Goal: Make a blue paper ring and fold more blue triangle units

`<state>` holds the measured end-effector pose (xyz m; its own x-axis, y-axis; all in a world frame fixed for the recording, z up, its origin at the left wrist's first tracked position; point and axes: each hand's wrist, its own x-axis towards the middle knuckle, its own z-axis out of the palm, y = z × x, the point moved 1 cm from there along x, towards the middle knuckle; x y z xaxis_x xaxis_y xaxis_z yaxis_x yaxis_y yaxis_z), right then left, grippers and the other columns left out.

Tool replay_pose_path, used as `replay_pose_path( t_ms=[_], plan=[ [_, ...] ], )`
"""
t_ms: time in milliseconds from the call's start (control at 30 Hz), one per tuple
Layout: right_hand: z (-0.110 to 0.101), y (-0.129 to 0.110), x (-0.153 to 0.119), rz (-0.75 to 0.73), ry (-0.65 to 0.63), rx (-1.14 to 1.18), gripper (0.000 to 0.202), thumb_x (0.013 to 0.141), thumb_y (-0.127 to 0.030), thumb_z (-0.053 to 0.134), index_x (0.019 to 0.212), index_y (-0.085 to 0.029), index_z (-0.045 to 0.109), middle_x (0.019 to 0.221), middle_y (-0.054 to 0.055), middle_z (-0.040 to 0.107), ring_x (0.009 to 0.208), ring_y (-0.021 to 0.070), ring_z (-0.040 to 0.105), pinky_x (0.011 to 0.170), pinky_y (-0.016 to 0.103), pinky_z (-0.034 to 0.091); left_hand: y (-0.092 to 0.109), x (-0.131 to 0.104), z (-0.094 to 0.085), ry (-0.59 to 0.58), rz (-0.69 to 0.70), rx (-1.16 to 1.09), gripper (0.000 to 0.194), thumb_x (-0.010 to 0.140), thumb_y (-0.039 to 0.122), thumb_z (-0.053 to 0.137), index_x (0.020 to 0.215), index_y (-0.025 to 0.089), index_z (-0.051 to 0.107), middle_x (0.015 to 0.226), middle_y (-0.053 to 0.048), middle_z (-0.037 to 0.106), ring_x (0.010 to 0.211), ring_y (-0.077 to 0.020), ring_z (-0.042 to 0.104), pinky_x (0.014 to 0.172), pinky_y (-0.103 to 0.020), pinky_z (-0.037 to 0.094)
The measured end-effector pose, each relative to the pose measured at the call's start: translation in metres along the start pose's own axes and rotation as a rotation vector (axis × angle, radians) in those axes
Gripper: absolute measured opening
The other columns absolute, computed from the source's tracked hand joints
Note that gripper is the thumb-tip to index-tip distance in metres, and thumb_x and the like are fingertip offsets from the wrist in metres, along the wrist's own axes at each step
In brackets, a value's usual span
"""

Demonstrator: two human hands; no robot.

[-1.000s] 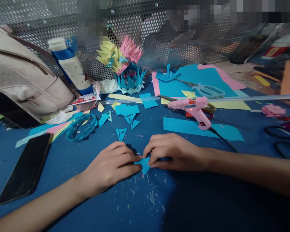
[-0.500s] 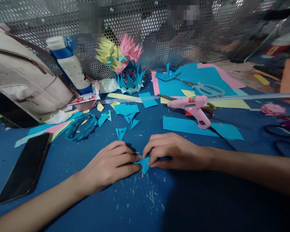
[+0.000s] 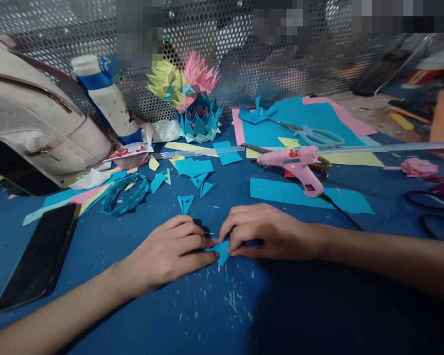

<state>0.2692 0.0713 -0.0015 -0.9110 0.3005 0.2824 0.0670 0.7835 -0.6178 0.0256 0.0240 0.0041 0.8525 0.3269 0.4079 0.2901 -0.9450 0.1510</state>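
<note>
A small blue paper piece lies on the dark blue table between my hands. My left hand grips its left side, fingertips pressed on the paper. On the right side, my right hand pinches the same piece between thumb and fingers. Folded blue triangles lie just beyond my left hand. A blue paper strip is behind my right hand, with a pink glue gun resting partly over it.
Phone at left, near a bag and bottle. Paper flowers stand by the perforated metal screen. Light blue scissors lie on paper sheets; the glue gun's cord runs behind my right forearm.
</note>
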Motion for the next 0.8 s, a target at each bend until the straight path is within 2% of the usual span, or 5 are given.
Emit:
replay_pose_path(
  t_ms=[233, 500, 667, 800],
  plan=[
    [0.0011, 0.0006, -0.0004, -0.001, 0.005, -0.004, 0.006, 0.094, -0.020, 0.065, 0.091, -0.018, 0.070, 0.108, 0.004, 0.071, 0.098, 0.0120, 0.061, 0.084, 0.023, 0.046, 0.0003, -0.0002, 0.0009, -0.008, -0.015, -0.013, 0.024, 0.105, 0.015, 0.044, 0.115, 0.015, 0.066, 0.107, -0.007, 0.074, 0.099, -0.0212, 0.064, 0.090, -0.039, 0.050],
    [0.0011, -0.0002, 0.0001, 0.005, -0.002, -0.008, 0.009, 0.095, -0.021, 0.064, 0.091, -0.018, 0.070, 0.108, 0.004, 0.071, 0.098, 0.0127, 0.062, 0.084, 0.023, 0.047, 0.0008, 0.0016, 0.0007, -0.016, -0.006, 0.032, 0.026, 0.107, 0.018, 0.042, 0.115, 0.018, 0.067, 0.103, -0.006, 0.073, 0.099, -0.0188, 0.063, 0.089, -0.036, 0.050],
    [0.0015, 0.0000, 0.0000, -0.003, 0.009, -0.015, 0.010, 0.095, -0.023, 0.063, 0.090, -0.018, 0.070, 0.108, 0.005, 0.071, 0.097, 0.0134, 0.062, 0.083, 0.024, 0.047, 0.0014, 0.0028, 0.0029, -0.015, -0.023, 0.041, 0.022, 0.106, 0.021, 0.048, 0.117, 0.021, 0.067, 0.101, -0.004, 0.072, 0.097, -0.0182, 0.062, 0.088, -0.036, 0.050],
    [0.0013, 0.0000, -0.0001, 0.002, 0.010, -0.012, 0.008, 0.095, -0.021, 0.064, 0.090, -0.018, 0.070, 0.108, 0.004, 0.071, 0.097, 0.0123, 0.061, 0.083, 0.023, 0.046, 0.0006, 0.0031, 0.0009, -0.018, 0.035, 0.069, 0.022, 0.104, 0.017, 0.050, 0.116, 0.020, 0.068, 0.102, -0.005, 0.072, 0.098, -0.0190, 0.062, 0.092, -0.038, 0.051]
  ],
)
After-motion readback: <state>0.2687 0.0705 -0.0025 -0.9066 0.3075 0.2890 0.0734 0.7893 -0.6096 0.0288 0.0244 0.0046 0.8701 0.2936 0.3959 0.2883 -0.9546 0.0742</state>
